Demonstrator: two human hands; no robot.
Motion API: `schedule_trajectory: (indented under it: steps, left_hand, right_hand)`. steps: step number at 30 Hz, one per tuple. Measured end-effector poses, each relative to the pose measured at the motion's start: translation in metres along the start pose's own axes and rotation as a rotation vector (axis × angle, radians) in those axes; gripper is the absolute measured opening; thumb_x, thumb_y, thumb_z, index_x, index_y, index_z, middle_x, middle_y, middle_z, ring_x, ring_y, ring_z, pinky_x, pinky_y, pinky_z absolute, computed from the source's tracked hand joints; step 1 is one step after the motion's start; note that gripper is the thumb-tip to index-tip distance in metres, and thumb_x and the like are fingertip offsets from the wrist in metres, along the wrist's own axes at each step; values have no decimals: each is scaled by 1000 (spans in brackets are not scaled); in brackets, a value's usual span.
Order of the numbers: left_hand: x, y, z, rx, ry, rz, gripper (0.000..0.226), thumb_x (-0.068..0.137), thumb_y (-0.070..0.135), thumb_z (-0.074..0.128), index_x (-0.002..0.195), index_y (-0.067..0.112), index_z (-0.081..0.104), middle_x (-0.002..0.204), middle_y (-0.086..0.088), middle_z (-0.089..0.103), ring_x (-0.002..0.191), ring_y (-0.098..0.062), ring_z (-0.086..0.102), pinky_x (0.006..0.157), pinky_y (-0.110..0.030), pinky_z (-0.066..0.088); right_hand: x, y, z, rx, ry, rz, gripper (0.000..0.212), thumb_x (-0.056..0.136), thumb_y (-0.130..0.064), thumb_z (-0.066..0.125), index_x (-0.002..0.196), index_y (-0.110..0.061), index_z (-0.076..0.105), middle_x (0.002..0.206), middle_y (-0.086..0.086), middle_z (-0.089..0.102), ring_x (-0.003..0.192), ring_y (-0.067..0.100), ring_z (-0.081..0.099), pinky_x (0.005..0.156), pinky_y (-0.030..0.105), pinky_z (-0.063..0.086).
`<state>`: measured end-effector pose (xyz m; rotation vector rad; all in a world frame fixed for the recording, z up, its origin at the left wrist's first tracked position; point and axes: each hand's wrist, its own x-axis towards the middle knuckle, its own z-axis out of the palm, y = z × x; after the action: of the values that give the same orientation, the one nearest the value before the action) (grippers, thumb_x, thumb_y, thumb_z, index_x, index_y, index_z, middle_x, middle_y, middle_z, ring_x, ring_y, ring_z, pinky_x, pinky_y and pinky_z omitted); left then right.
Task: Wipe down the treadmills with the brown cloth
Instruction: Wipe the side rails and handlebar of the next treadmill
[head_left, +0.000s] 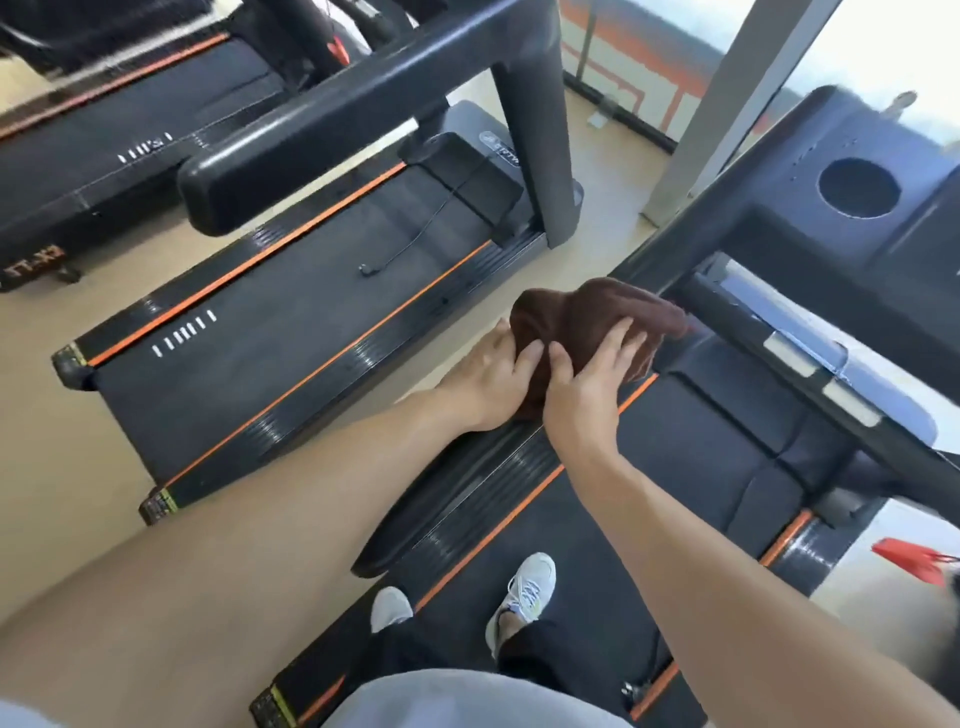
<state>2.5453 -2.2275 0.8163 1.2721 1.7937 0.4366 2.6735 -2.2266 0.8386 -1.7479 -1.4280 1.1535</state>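
Brown cloth (597, 317) sits bunched under both sets of fingers: the right hand (587, 387) spreads over it with its thumb tucked into a fold, the left hand (493, 379) cups its near side, fingers curled into the fabric. Beneath them runs the handrail (467, 483) of the treadmill (727, 415) underfoot. Best to flatten the cloth, press evenly and draw along the rail. Beyond, to the left, 2 more treadmills wait.
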Motion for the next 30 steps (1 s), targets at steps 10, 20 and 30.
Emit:
schedule_trajectory:
  steps: [10, 20, 30]
  left_hand:
    - [-55, -70, -35, -55, 29, 77, 66, 105, 62, 28, 162, 28, 23, 170, 8, 13, 156, -8, 10, 128, -36, 7]
    - [-128, -180, -37, -354, 449, -157, 50, 109, 50, 29, 134, 19, 60, 135, 0, 62, 128, -20, 52, 95, -27, 31]
    - [-159, -226, -38, -410, 460, -300, 53, 108, 53, 28, 125, 15, 61, 118, -1, 63, 111, -21, 56, 90, -34, 37]
  right_hand:
    - [33, -17, 35, 161, 264, 323, 137, 73, -57, 86, 164, -23, -12, 173, 3, 3, 155, 30, 23, 121, 52, 33]
    - [-144, 48, 88, -393, -15, -459, 51, 102, -35, 51, 152, -26, 48, 172, -8, 15, 159, 25, -14, 129, 48, -5]
    - [-57, -12, 44, -1156, -656, -1066, 58, 96, -69, 32, 138, -40, 59, 128, -10, 68, 128, 19, 56, 111, 41, 36]
